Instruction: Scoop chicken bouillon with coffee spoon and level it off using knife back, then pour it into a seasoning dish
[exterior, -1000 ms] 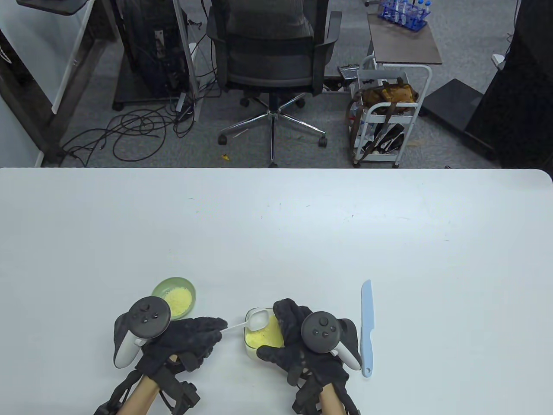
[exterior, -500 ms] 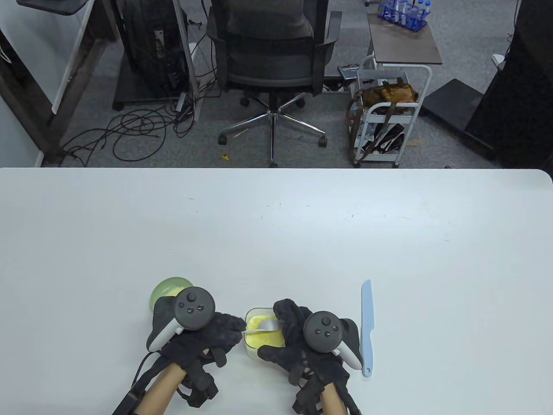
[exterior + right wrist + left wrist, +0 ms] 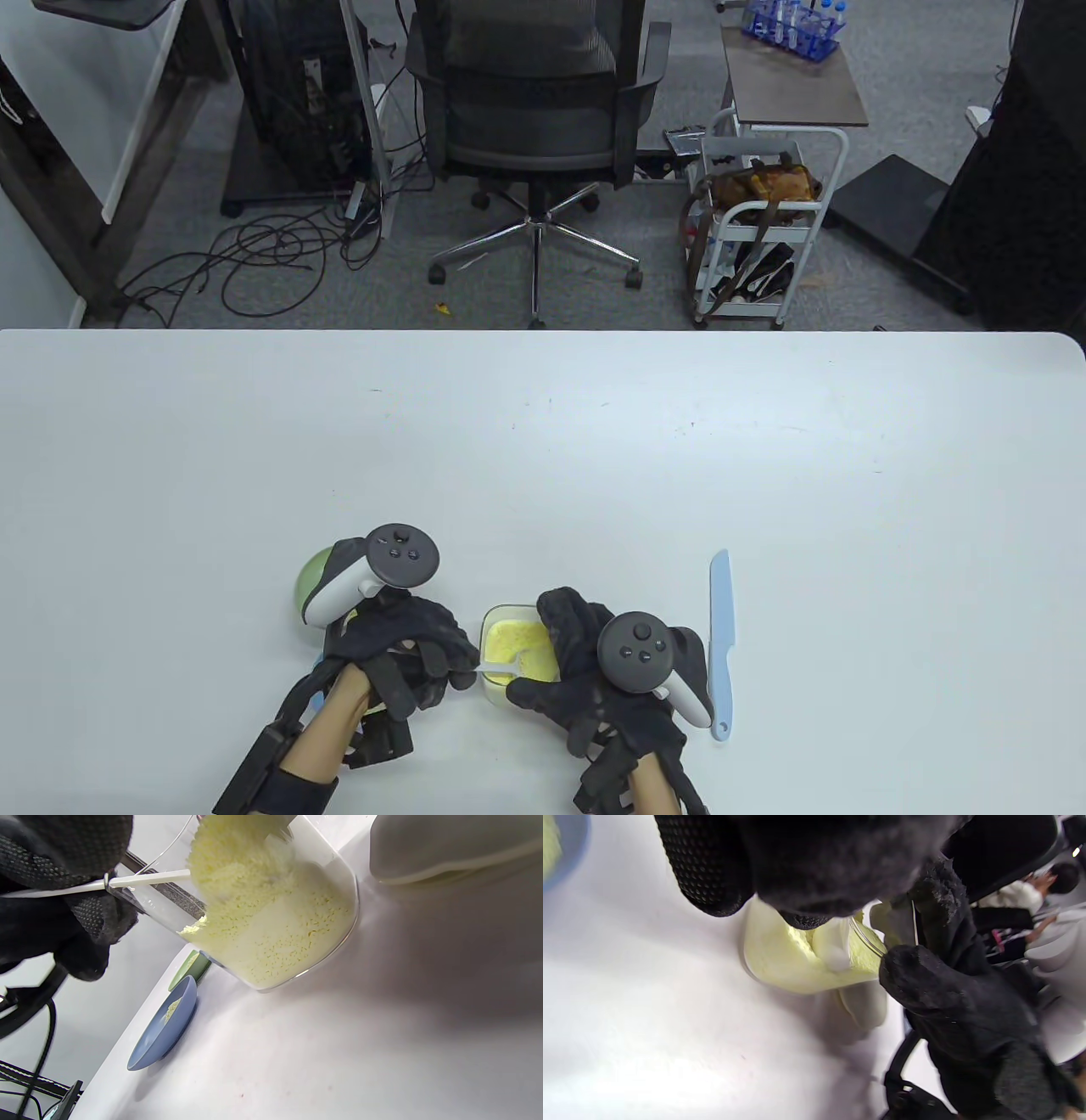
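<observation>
- Step now, by my judgement: the scooping. The left hand [image 3: 399, 649] pinches the white handle of the coffee spoon [image 3: 501, 674] w/ curled fingers [image 3: 91, 914]; the spoon bowl is down inside the clear container [image 3: 496, 689], in the chicken bouillon [image 3: 517, 645].
- Right hand [image 3: 594, 679] is wrapped around the container from its right side, fingers curled on the wall, holding it steady. In right wrist view the container looks tilted, but this camera is tilted too, so cannot say for sure.
- Knife [image 3: 721, 645], light blue, lies flat on the surface just right of the right hand, nobody touches it. So levelling w/ the knife back is not yet done for this scoop.
- Green dish [image 3: 307, 577] sits behind the left hand, mostly hidden in table view. A blue dish [image 3: 163, 1029] near the surface edge has a little yellow powder in it (right wrist view).
- Which one is the seasoning dish, I cannot tell.
- Left to do, approx.: lift a heaped spoon, take the knife, scrape it level, pour into the dish.
</observation>
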`<state>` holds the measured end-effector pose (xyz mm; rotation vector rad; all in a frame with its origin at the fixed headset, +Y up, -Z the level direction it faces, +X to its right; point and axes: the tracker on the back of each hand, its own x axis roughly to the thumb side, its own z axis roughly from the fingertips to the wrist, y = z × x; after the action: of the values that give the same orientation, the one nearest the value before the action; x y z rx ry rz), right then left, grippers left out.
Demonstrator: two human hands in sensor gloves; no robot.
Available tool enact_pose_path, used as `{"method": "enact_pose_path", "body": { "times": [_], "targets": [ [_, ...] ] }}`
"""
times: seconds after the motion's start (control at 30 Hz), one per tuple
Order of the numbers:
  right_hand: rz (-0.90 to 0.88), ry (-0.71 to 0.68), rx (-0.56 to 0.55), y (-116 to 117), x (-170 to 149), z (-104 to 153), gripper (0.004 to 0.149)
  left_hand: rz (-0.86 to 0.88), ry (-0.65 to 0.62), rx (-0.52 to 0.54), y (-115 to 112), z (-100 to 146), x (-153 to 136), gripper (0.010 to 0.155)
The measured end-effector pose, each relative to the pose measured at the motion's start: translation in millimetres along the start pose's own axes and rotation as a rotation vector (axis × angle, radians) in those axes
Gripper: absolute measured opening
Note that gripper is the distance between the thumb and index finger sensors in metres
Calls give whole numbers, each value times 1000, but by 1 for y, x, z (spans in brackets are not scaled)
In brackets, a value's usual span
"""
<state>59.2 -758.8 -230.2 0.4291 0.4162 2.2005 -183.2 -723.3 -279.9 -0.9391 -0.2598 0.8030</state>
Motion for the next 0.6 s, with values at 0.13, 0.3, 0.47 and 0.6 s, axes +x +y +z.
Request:
{"method": "enact_pose_path", "body": {
  "times": [0.13,0.3,0.47,0.6],
  "targets": [
    [-1,0,-2,0,0,0,93,64,-56,57,-1,6,-12,45],
    [-10,2,-2,0,-1,0,93,71,-92,153,0,20,-19,45],
    [-17,3,-3,0,-1,0,93,114,-162,237,-5,36,-30,45],
    [-19,5,-2,0,-1,1,92,176,-214,298,-8,46,-40,45]
  ]
}}
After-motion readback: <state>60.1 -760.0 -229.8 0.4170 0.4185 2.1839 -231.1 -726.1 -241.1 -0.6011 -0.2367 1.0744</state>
